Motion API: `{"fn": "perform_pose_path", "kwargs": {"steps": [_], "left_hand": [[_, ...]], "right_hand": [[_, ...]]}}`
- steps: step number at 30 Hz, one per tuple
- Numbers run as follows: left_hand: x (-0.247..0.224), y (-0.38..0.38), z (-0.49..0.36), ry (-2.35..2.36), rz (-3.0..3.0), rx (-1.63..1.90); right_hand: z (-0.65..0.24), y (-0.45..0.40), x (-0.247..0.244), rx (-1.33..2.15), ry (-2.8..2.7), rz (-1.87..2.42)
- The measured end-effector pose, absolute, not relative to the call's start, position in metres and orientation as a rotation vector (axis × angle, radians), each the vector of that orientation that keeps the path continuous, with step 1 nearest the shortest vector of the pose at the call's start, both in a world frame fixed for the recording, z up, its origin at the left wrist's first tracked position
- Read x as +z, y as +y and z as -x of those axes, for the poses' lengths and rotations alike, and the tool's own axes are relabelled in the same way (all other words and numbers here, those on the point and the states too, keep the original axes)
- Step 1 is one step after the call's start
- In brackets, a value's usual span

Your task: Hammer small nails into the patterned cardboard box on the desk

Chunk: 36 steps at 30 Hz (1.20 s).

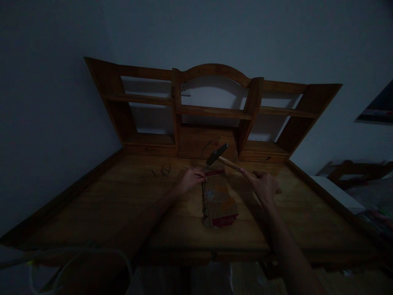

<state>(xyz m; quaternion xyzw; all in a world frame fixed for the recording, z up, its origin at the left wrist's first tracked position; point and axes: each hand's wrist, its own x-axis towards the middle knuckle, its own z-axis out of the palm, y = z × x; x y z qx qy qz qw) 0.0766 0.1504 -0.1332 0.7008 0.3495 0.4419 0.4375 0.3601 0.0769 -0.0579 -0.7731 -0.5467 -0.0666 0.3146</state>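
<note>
Pale cord (118,250), thin and looped, curves across the lower left corner, blurred by its closeness. Beyond it rises a plain, smooth wall (208,32), blue-grey in the dim light. Against the wall stands a wide bench (123,192) of varnished wood, its grain running in long streaks, with raised strips along both sides. At its back sits a wooden shelf unit (211,111), with an arched top rail in the middle, open compartments and low drawer fronts. At the right a dark framed panel (379,106) hangs on the wall, above a wooden chair back (353,168).

On the middle of the bench lies a patterned block (219,196), tan and orange with dark speckles, ragged along its left side and glossy in one patch as if wrapped in clear film. Both its ends are red; the near one carries pale marks too dim to read.

The right hand (264,184) has its fingers wrapped firmly around the wooden handle of a hammer (229,162), whose dark metal head, blunt at one end and tapered at the other, is seen past the block's far end. The left hand (192,179) has its fingertips drawn close together at the block's far left corner, beside a tiny shiny piece (206,179); whether they grip it cannot be told. Slim dark nails (166,170) lie scattered left of that hand.
</note>
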Motion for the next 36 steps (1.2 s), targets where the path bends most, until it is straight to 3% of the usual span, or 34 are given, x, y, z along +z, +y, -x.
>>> {"fn": "perform_pose_path", "kwargs": {"steps": [12,21,36], "left_hand": [[-0.130,0.148,-0.077,0.893,-1.737,1.100],[-0.131,0.149,-0.077,0.954,-1.752,1.109],[-0.130,0.146,-0.077,1.011,-1.937,1.073]], "right_hand": [[-0.359,0.083,-0.060,-0.204,-1.552,2.105],[-0.364,0.072,-0.055,-0.611,-1.797,2.036],[-0.362,0.074,-0.046,-0.465,-1.775,2.106]]}}
